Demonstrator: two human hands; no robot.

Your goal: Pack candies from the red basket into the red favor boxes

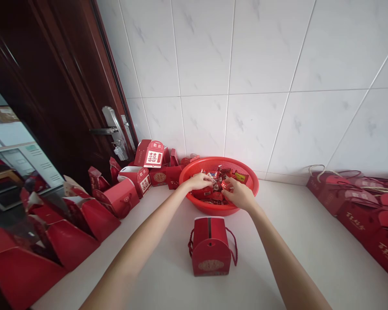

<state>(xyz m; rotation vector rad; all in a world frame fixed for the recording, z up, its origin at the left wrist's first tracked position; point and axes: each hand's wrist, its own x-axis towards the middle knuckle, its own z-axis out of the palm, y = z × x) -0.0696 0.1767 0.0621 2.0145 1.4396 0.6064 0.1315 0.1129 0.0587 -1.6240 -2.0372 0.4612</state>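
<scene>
A red plastic basket (224, 210) holds many wrapped candies (216, 197) in red, white and yellow. My left hand (201, 181) reaches over its left side, fingers bent down at the candies; whether anything is between them is too small to tell. Over the right side, my right hand (238, 192) has its thumb and fingers apart, near a shiny red wrapper at the fingertips. In front of the basket, between my forearms, a red gift box (210, 247) stands on the white table (171, 262), with dark red rope handles on both sides and a dark slit along its top.
Red gift boxes (116, 200) line the table's left edge and back left corner. More red boxes (352, 219) with cord handles stand along the right. A tiled wall (255, 125) rises behind, and a dark door (61, 77) is at the left.
</scene>
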